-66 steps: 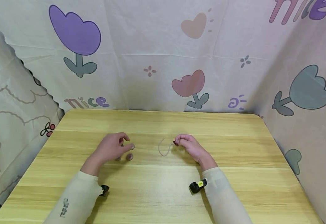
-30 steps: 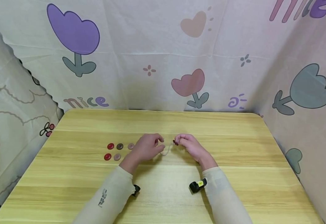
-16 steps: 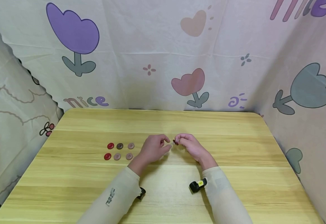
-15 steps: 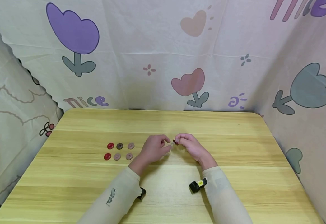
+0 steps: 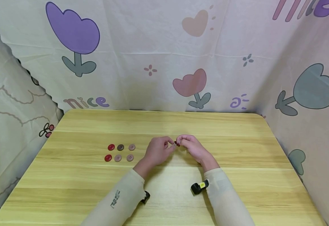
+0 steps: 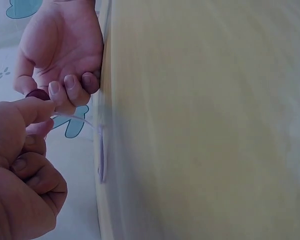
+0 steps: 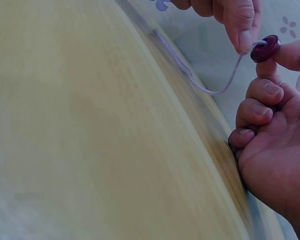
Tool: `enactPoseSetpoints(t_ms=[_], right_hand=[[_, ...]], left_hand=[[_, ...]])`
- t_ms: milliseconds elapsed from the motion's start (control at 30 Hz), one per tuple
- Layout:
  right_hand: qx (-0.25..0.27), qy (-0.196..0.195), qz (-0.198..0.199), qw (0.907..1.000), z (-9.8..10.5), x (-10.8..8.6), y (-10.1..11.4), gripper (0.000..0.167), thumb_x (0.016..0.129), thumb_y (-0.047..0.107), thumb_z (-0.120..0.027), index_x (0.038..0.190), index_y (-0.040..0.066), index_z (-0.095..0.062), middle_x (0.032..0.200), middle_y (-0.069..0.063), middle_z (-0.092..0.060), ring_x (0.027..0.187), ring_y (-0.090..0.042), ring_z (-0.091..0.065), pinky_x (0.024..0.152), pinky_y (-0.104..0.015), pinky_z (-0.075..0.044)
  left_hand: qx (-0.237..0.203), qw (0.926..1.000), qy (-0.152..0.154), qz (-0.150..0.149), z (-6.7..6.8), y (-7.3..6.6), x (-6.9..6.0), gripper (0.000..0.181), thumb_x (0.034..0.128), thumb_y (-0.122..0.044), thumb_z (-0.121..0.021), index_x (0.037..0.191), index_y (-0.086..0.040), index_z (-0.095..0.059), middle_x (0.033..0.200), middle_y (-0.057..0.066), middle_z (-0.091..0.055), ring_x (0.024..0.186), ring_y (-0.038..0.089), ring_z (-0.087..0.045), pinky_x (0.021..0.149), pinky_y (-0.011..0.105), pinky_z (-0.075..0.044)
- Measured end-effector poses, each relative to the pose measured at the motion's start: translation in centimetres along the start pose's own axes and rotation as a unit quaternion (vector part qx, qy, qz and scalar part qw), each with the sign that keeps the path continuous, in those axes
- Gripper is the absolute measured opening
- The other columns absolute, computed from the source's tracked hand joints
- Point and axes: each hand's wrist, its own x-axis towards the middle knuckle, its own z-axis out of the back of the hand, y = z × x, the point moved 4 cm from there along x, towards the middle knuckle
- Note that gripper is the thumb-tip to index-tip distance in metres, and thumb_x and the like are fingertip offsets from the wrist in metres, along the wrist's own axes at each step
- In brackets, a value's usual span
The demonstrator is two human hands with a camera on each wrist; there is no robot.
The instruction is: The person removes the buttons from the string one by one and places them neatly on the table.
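Observation:
Between thumb and index finger, my right hand (image 5: 195, 150) pinches a dark red button (image 7: 266, 49) by its edge, just over the table. A thin pale string (image 7: 225, 91) passes into the button's face. My left hand (image 5: 158, 151) pinches that string close to the button, its fingertips almost meeting the right hand's. In the right wrist view the string droops in a curve below the fingers. The left wrist view shows the button (image 6: 38, 94) partly covered by the left index finger.
On the wooden table (image 5: 82, 188), left of the hands, several buttons lie in two rows: a red button (image 5: 111, 147), a brown button (image 5: 120, 147) and a pinkish button (image 5: 132, 147) at the back, with more in front. A patterned cloth (image 5: 142, 37) hangs behind the table.
My left hand has moved right from above the loose buttons to the string beside the held button, and now pinches it. The right hand has stayed in place with the button.

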Motion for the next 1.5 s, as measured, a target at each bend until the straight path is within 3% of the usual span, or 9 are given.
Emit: enactPoseSetpoints(t_ms=[300, 533, 733, 933, 1100, 1200, 1300, 1500], right_hand=[[0.000, 0.005, 0.005, 1.0000, -0.1, 0.0, 0.1, 0.012, 0.093, 0.003, -0.049, 0.087, 0.002, -0.059, 0.093, -0.008, -0.057, 0.092, -0.024, -0.050, 0.086, -0.038, -0.038], [-0.007, 0.004, 0.000, 1.0000, -0.1, 0.0, 0.1, 0.013, 0.093, 0.002, -0.049, 0.087, 0.001, -0.060, 0.095, -0.009, -0.058, 0.094, -0.024, -0.051, 0.088, -0.040, -0.038], [-0.005, 0.004, -0.001, 1.0000, -0.1, -0.1, 0.0, 0.014, 0.094, 0.003, -0.048, 0.089, 0.000, -0.060, 0.096, -0.010, -0.058, 0.096, -0.026, -0.050, 0.089, -0.040, -0.038], [-0.004, 0.009, 0.005, 0.9999, -0.1, 0.0, 0.1, 0.014, 0.093, 0.004, -0.047, 0.087, 0.001, -0.059, 0.093, -0.009, -0.057, 0.093, -0.027, -0.048, 0.084, -0.038, -0.037], [-0.007, 0.011, 0.004, 0.9999, -0.1, -0.1, 0.1, 0.014, 0.093, 0.005, -0.047, 0.087, 0.002, -0.060, 0.093, -0.008, -0.057, 0.093, -0.026, -0.048, 0.084, -0.038, -0.038], [-0.009, 0.010, 0.004, 0.9999, -0.1, -0.1, 0.1, 0.013, 0.093, 0.004, -0.048, 0.087, 0.002, -0.059, 0.093, -0.009, -0.057, 0.093, -0.026, -0.048, 0.084, -0.038, -0.038], [-0.009, 0.008, 0.005, 0.9999, -0.1, -0.1, 0.1, 0.013, 0.093, 0.003, -0.048, 0.088, 0.000, -0.059, 0.093, -0.010, -0.056, 0.094, -0.027, -0.048, 0.085, -0.038, -0.038], [-0.007, 0.012, 0.007, 0.9999, -0.1, -0.1, 0.1, 0.013, 0.094, 0.002, -0.048, 0.089, 0.000, -0.059, 0.092, -0.009, -0.056, 0.094, -0.028, -0.047, 0.085, -0.039, -0.037]], left_hand=[[0.001, 0.9997, -0.020, -0.014, 0.1, -0.2, 0.1, 0.004, 0.0882, -0.016, -0.075, 0.085, -0.014, -0.074, 0.051, -0.007, -0.035, 0.046, 0.008, -0.029, 0.047, 0.025, -0.026], [-0.026, 0.9981, -0.050, -0.025, 0.5, -0.1, 0.0, 0.014, 0.0825, -0.007, -0.073, 0.077, -0.017, -0.067, 0.078, -0.006, -0.057, 0.062, 0.011, -0.048, 0.058, 0.029, -0.043], [-0.097, 0.9931, -0.046, -0.047, 0.7, 0.0, -0.2, 0.016, 0.0827, 0.003, -0.067, 0.079, -0.012, -0.066, 0.073, -0.005, -0.065, 0.059, 0.006, -0.060, 0.049, 0.025, -0.049], [-0.184, 0.9826, -0.009, -0.021, 0.7, -0.1, -0.3, 0.011, 0.0885, 0.004, -0.064, 0.084, -0.006, -0.065, 0.071, -0.002, -0.068, 0.063, 0.012, -0.068, 0.046, 0.026, -0.048], [-0.219, 0.9756, -0.006, 0.002, 0.8, 0.1, -0.3, 0.010, 0.0894, 0.002, -0.067, 0.085, -0.006, -0.064, 0.074, 0.001, -0.068, 0.067, 0.018, -0.069, 0.051, 0.027, -0.049], [-0.202, 0.9792, -0.016, -0.010, 1.1, 0.2, -0.2, 0.012, 0.0863, 0.003, -0.068, 0.084, -0.009, -0.064, 0.075, 0.000, -0.066, 0.068, 0.016, -0.065, 0.056, 0.027, -0.050], [-0.158, 0.9862, -0.023, -0.045, 1.3, 0.0, -0.1, 0.011, 0.0810, 0.002, -0.069, 0.088, -0.006, -0.066, 0.076, 0.000, -0.063, 0.068, 0.014, -0.060, 0.061, 0.028, -0.052], [-0.075, 0.9919, -0.025, -0.100, 1.0, -0.4, 0.3, 0.031, 0.0744, -0.001, -0.078, 0.103, 0.002, -0.068, 0.075, 0.002, -0.060, 0.061, 0.010, -0.054, 0.060, 0.027, -0.050]])
